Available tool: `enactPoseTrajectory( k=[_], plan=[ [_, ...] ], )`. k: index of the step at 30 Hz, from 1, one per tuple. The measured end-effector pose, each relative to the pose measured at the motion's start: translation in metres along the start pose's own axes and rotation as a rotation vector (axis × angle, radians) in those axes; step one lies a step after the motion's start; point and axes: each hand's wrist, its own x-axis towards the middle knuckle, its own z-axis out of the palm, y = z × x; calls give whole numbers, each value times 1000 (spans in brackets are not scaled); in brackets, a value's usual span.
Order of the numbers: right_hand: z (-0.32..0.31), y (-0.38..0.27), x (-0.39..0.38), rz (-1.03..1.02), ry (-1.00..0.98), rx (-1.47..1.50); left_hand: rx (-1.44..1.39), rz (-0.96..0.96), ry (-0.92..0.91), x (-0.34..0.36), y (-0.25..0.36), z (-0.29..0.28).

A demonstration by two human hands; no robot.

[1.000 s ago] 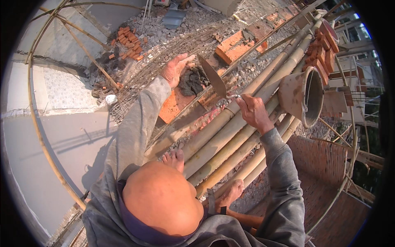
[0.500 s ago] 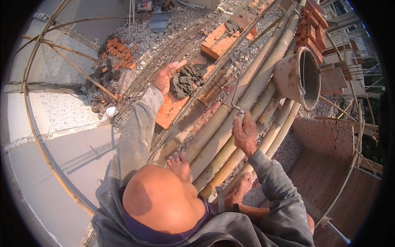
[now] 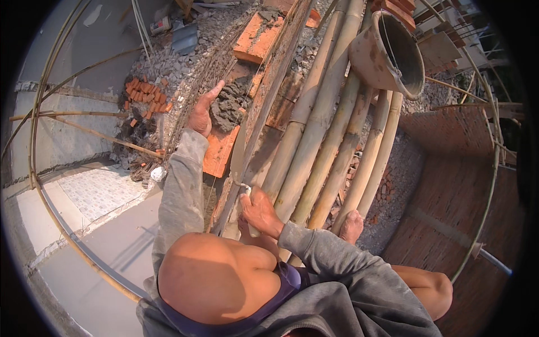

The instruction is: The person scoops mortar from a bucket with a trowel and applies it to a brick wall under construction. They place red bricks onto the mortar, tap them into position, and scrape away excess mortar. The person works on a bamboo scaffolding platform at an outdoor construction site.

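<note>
Gripping trowel (image 3: 239,157), right hand (image 3: 261,213) had fingers wrapped around handle, mostly covering it; blade, ahead, showed nearly edge-on. Left hand (image 3: 201,115) was extended, unclenched, some fingers hidden. Mortar (image 3: 229,106) lay just right of it on orange brick (image 3: 220,154); contact unclear. Bucket (image 3: 368,53) stood beyond right hand, contents indistinct.

You can read no text, label, number or sign here. The small pale container (image 3: 161,26) near the upper edge of your view may carry reddish printing, but it is too small to make out.
</note>
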Motion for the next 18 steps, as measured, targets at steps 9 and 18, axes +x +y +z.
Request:
enactPoseTrajectory(
  k=[9, 18],
  plan=[
    [-64, 2, 19, 81, -17, 409, 764, 123, -50, -21, 25, 28],
    [-50, -12, 43, 87, 55, 498, 1207, 38, 187, -35, 30, 66]
  ],
)
